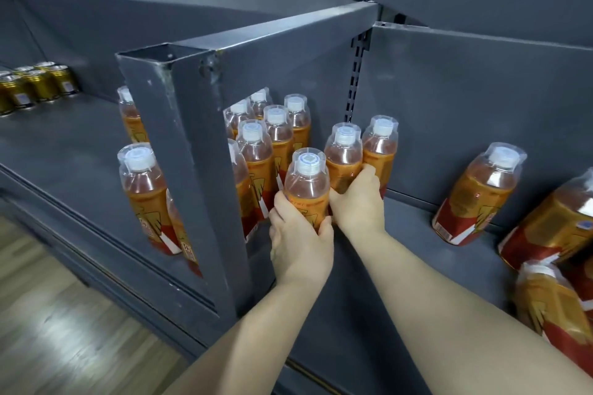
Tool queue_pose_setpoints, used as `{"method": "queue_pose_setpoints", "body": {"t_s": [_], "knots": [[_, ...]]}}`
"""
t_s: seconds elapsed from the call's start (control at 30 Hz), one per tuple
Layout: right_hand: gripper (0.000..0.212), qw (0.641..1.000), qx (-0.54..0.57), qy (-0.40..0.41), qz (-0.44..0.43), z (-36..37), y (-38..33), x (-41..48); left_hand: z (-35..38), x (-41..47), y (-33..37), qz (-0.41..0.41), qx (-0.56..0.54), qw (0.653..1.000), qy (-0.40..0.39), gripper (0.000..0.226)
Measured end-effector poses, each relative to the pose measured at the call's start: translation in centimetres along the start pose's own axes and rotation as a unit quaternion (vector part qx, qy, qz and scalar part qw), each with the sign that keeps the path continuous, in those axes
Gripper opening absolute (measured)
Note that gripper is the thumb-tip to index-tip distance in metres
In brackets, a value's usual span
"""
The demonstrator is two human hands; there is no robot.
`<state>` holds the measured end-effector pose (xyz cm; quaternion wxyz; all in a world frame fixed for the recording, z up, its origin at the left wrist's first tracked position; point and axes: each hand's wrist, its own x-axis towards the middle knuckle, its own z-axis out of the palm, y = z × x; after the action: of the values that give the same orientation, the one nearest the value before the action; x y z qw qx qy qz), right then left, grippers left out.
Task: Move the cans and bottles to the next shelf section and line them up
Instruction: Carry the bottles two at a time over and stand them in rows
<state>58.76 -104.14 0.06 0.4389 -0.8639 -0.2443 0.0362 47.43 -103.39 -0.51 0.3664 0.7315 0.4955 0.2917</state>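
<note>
Bottle (306,183) upright on the dark shelf (414,221), white cap up, long axis vertical, just right of the divider post (192,170). Gripped low at the label by the left hand (298,234), fingers and thumb wrapped round. Right hand (356,199) curled round a neighbouring bottle (345,154), also cap up, touching the 1st. More upright bottles (276,131) packed behind. Gold cans (35,83) far left in the next section. Loose bottle (478,192) well apart on the right.

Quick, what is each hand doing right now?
Left hand: grips the front drink bottle.
Right hand: grips a second drink bottle, just behind the first.
</note>
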Motion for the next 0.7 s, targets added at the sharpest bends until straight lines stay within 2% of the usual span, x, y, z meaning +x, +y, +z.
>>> {"method": "queue_pose_setpoints", "body": {"t_s": [0.3,0.7], "knots": [[0.058,1.000,-0.007,-0.018,-0.010,-1.3,0.3,-0.7,-0.1,0.2,0.0,0.003,-0.003,1.000,-0.005,0.085],[0.072,0.999,-0.012,-0.038,-0.022,-6.1,2.9,-4.1,-0.2,0.3,0.5,-0.007,-0.011,1.000,-0.007,0.086]]}}
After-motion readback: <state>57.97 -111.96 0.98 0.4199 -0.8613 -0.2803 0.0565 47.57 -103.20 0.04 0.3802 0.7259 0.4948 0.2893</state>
